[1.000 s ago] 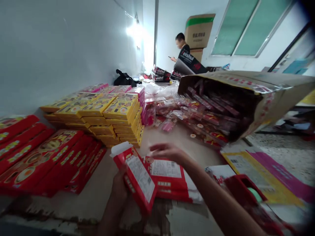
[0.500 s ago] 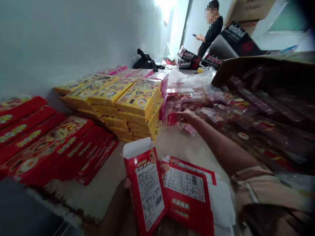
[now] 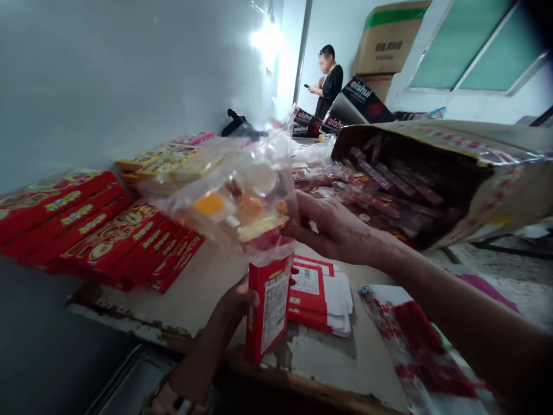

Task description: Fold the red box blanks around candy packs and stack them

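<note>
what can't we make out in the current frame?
All head view:
- Clear bag: exact contents, blurred.
- Red box: top opening hidden behind the bag; label print too small, blurred.
- Left hand: fingers mostly hidden behind the red box.
- Yellow boxes: partly hidden by the bag.
- Large carton: far end cut off by right edge.

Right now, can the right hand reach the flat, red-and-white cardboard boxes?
Probably not at once: the right hand holds a clear plastic bag in its grip. Otherwise the way seems free: the flat boxes are only partly hidden behind the red cardboard box in the left hand.
</note>
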The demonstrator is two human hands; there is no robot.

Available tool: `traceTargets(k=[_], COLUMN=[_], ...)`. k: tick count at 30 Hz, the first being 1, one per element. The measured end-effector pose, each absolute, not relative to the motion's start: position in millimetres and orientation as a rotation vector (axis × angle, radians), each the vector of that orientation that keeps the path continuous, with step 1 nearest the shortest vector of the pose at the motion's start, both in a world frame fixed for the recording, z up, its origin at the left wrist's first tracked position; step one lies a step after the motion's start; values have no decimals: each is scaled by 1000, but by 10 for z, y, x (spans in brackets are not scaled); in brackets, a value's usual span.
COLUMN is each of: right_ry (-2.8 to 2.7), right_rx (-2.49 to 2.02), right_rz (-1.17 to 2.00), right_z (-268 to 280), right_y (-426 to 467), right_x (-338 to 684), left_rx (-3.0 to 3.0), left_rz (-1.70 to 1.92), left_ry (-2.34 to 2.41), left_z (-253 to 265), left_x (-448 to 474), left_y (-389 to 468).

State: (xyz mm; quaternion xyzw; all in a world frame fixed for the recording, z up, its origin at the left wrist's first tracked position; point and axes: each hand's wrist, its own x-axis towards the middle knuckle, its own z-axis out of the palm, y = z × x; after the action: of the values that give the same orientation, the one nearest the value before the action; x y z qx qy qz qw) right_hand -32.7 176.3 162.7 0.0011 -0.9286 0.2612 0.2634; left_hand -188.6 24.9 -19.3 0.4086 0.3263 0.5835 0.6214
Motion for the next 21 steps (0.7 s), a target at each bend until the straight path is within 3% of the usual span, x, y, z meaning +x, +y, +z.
traceTargets(k=[7, 10, 14, 21], right_ry=[-2000, -1895, -2161, -1983], right_rx=[-140, -263, -368, -361], right_rz=[1544, 1491, 1375, 1171], right_z=[1013, 743, 625, 1321], right_y=[1721, 1702, 1774, 1920], right_x=[-40, 101, 307, 747], left_rx=[964, 983, 1096, 1117], left_rz=[1153, 1145, 1199, 1264], left_ry=[647, 616, 740, 829], left_z=[-27, -46, -122, -226], left_x=[-1617, -1600, -1643, -1621], left_y=[301, 297, 301, 304])
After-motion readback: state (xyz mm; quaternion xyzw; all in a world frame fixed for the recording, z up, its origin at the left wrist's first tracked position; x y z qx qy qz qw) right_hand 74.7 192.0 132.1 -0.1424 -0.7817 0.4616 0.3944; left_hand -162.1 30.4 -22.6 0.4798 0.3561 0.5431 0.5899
